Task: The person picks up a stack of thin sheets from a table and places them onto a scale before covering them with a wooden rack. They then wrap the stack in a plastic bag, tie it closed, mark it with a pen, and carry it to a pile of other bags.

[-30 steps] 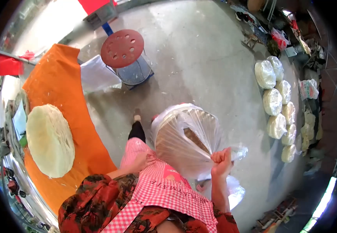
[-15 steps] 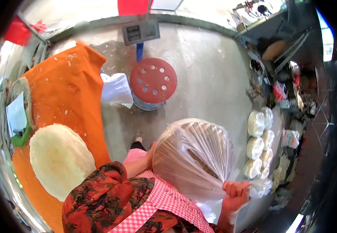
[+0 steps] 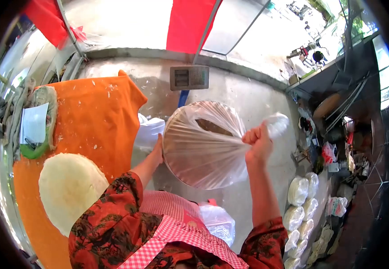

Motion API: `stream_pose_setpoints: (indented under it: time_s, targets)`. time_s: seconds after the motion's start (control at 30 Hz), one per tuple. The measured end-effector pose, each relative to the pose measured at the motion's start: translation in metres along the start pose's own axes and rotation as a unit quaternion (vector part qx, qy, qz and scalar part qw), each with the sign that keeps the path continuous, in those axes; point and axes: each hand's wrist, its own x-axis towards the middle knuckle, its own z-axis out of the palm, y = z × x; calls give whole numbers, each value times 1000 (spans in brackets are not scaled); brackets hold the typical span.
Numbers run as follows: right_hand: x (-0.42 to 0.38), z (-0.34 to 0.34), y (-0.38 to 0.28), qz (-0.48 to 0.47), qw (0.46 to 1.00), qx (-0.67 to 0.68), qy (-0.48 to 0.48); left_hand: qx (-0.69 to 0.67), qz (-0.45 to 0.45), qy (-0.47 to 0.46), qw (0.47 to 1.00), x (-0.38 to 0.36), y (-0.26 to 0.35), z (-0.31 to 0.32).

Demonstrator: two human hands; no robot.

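Observation:
A clear plastic bag (image 3: 201,143) stretched over a round stack of flatbreads hangs in front of me. My right hand (image 3: 258,142) is clenched on the bag's gathered neck at its right side. My left hand (image 3: 157,150) presses flat against the bag's left edge, partly hidden behind it. A second, bare stack of flatbreads (image 3: 69,190) lies on the orange cloth (image 3: 91,112) at my left.
A weighing scale display (image 3: 189,77) stands ahead on a blue post. Several bagged flatbread stacks (image 3: 300,201) line the concrete floor at right. A white bag (image 3: 147,132) lies by the cloth's edge and another bag (image 3: 219,222) near my apron. Clutter fills the far right.
The bagged stack has been lifted up and forward, now covering the red stool. My right hand rose with the bag's neck. The view swung toward the scale.

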Motion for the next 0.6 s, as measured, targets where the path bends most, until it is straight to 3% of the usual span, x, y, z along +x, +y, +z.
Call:
stream_pose_setpoints:
  time_s: [0.03,0.13,0.17,0.27,0.3,0.33,0.37,0.43,0.47,0.53,0.57,0.6]
  targets:
    - [20,4,11,8,1000,-9,7,7,38,17,999,28,1,-24]
    - [68,1,61,14,998,-57,6,33,44,148,987,26,24,-9]
    - [90,-17,86,35,996,-54,-69,50,59,115,990,13,31,7]
    - [120,-21,103,45,990,-100,-91,178,81,193,961,-25,36,74]
    - [123,-25,106,45,979,-156,-124,239,182,178,937,-14,28,63]
    - [123,-32,108,42,965,-208,-154,387,311,208,843,-7,8,57]
    - [126,-39,107,33,947,-260,-187,516,426,226,708,-13,-3,89]
    - [118,-45,107,67,932,-245,-259,622,540,143,548,-45,-23,191]
    - [110,-48,97,82,918,-243,-302,646,531,157,526,-38,-37,216]
    - [118,-54,77,-135,858,-346,-355,694,515,173,472,-20,-50,251]
    - [129,-60,70,-246,806,-392,-370,640,481,190,568,-10,-48,252]
    - [152,-102,84,-111,866,-320,-368,574,439,206,660,4,-48,242]
